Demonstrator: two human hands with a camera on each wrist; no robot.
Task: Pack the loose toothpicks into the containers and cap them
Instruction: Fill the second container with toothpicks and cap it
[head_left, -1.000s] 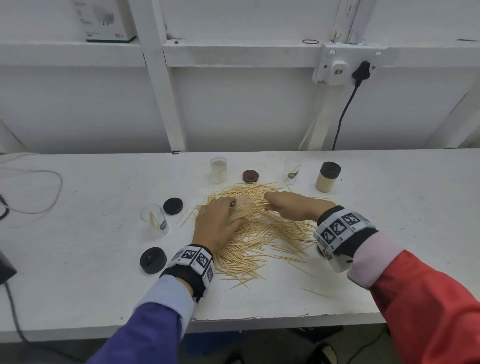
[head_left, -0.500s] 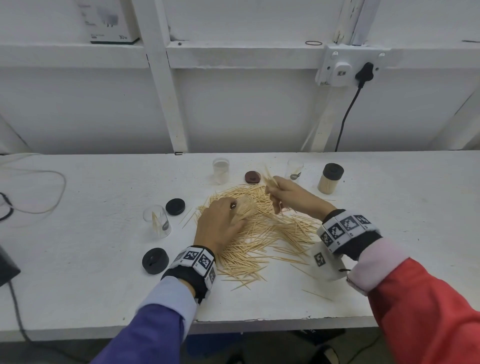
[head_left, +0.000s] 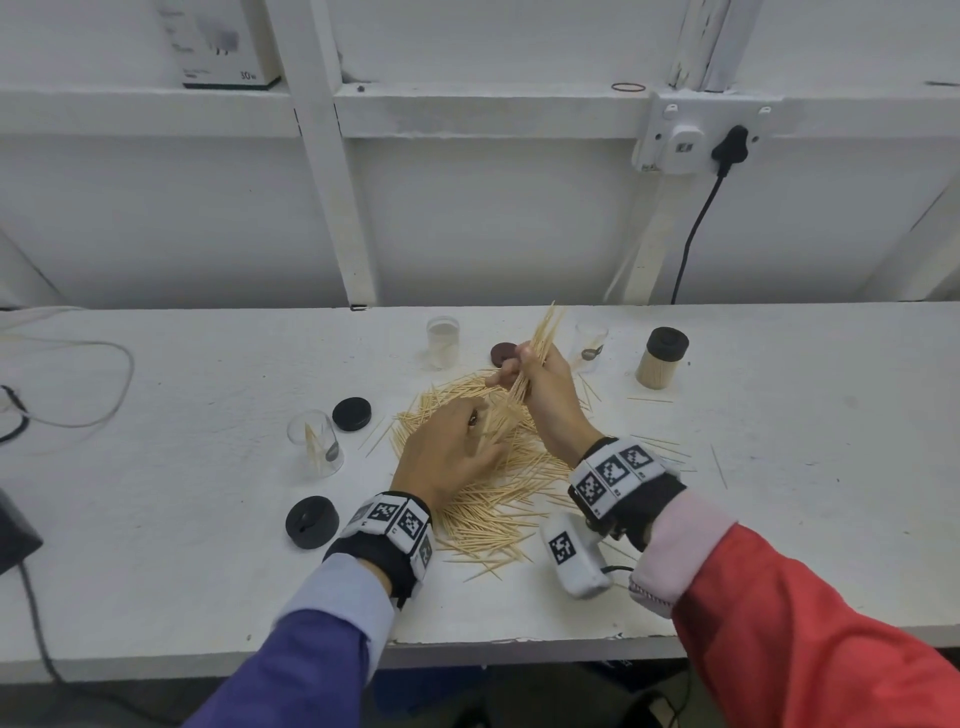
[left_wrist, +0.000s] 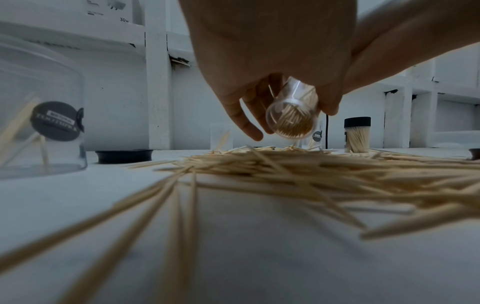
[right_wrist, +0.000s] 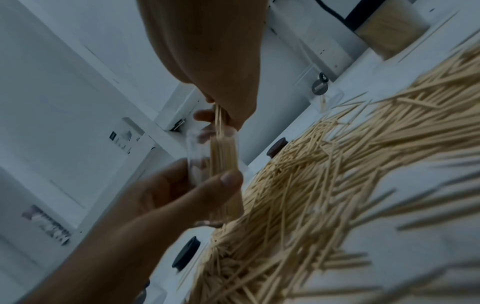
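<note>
Right hand (head_left: 545, 384) has its grip closed tight round a bundle of toothpicks (head_left: 537, 345), feeding their lower ends into the clear container (left_wrist: 292, 117). Left hand (head_left: 447, 452) curls its grip round that container, tilted just above the loose toothpick pile (head_left: 498, 483) on the white surface (head_left: 779, 467). One capped full container (head_left: 661, 365) stands far right.

Your white table (head_left: 779, 519) carries a spread heap of loose toothpicks (head_left: 498, 499) at its middle. Left of the heap stand a clear jar (head_left: 316, 441) and two black caps (head_left: 351, 414), (head_left: 311, 521). Behind it sit two more clear jars (head_left: 443, 342), (head_left: 590, 345), a brown cap (head_left: 503, 353) and a capped full jar (head_left: 661, 365).
</note>
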